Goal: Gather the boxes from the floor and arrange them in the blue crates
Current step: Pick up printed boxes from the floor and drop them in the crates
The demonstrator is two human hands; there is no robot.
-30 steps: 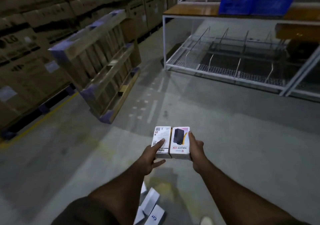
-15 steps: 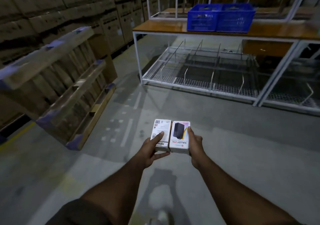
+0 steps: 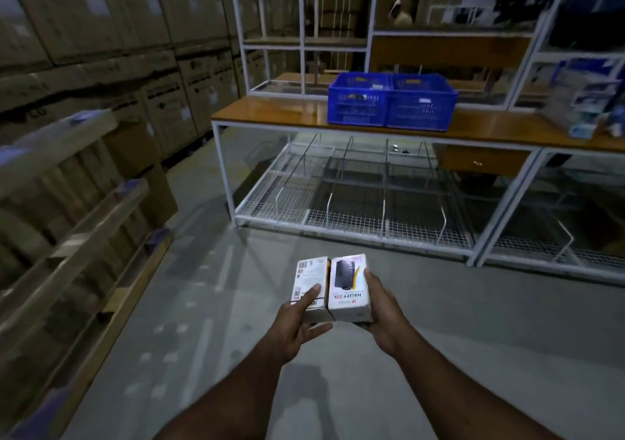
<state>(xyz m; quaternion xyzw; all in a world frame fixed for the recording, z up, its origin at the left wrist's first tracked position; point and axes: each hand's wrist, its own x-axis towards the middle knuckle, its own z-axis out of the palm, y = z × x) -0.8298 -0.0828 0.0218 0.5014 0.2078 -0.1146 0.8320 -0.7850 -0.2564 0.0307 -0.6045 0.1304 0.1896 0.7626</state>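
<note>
To your far left, stacked cardboard cartons (image 3: pixel 101 50) line the wall, and a wooden pallet (image 3: pixel 77 209) stands on its edge, leaning in front of them on the concrete floor (image 3: pixel 439 321).

Your left hand (image 3: pixel 297 324) grips the left box (image 3: pixel 310 287), a white carton with a barcode label on top; your thumb lies across its upper face and your fingers curl beneath its near end. Pressed flush against it on the right is the second box (image 3: pixel 348 287), white with a dark power-bank picture and the words "HALLEY 20K". Your right hand (image 3: pixel 378 307) grips this one, thumb along its right edge and fingers wrapped underneath. You carry both boxes side by side, touching along their long sides, above the floor in front of you and well short of the workbench.

Ahead stands the wooden-topped workbench (image 3: pixel 270 113) on a white metal frame, with a wire-mesh shelf (image 3: pixel 338 216) and upright dividers below. Two blue crates (image 3: pixel 392 103) sit side by side, touching, on the bench top towards its middle, just in front of the white shelving (image 3: pixel 304 33) rising at the back edge. Blurred packages (image 3: pixel 581 101) lie near the bench's right end.
</note>
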